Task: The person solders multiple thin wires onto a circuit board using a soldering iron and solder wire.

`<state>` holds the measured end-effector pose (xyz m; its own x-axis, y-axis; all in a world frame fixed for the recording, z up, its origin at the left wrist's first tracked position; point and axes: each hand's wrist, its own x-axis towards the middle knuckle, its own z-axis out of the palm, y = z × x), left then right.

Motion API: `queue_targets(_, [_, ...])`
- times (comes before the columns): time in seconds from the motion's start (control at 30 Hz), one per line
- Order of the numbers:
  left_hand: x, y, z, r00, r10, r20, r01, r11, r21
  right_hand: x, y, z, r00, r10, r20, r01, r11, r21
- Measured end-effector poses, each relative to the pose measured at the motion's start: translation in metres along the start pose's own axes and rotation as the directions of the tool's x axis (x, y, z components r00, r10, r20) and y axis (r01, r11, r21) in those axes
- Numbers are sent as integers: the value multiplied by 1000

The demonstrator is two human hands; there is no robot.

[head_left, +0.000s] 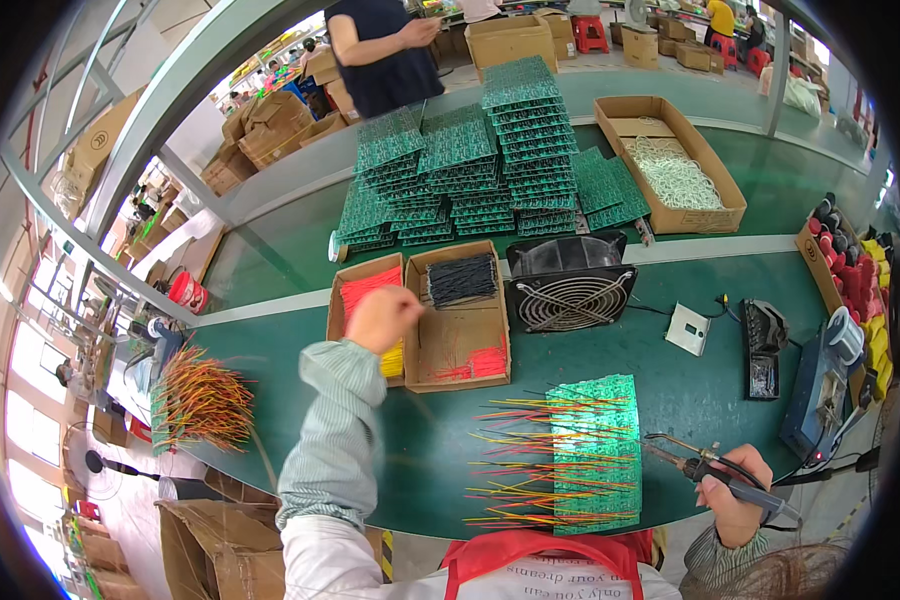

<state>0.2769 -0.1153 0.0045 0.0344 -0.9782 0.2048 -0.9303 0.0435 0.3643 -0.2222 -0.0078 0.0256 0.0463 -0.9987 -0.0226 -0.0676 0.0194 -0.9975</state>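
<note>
My left hand (383,318), its fingers curled together, hovers above two cardboard boxes of cut wires; whatever it pinches cannot be made out. The left box (336,300) has red wires (368,285) and yellow wires (393,361). In the right box (440,387) lie black wires (461,279) and short red wires (485,363). My right hand (735,490) is closed around a soldering iron (735,482) with a thin curved feed tube. Its tip points at the right edge of a green circuit board panel (622,450), from which rows of red, yellow and black wires stick out leftward.
Stacks of green boards (525,140) rise behind the boxes. A black fan (570,285) stands right of them. At the right are a blue soldering unit (818,385) and a black holder (762,350). A wired bundle (205,400) lies left. Another person (385,55) stands across the bench.
</note>
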Motion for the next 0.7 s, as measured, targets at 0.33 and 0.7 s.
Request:
queue_targets(0.33, [32,-169,-61,788,-577,-215,598,801,39,6,-18,10,982,60,-180,-71,996,-54])
queue_targets(0.7, [116,-238,-4,822,-554,-132,566,767,304,17,-30,18,920,18,-391,-80,986,-144])
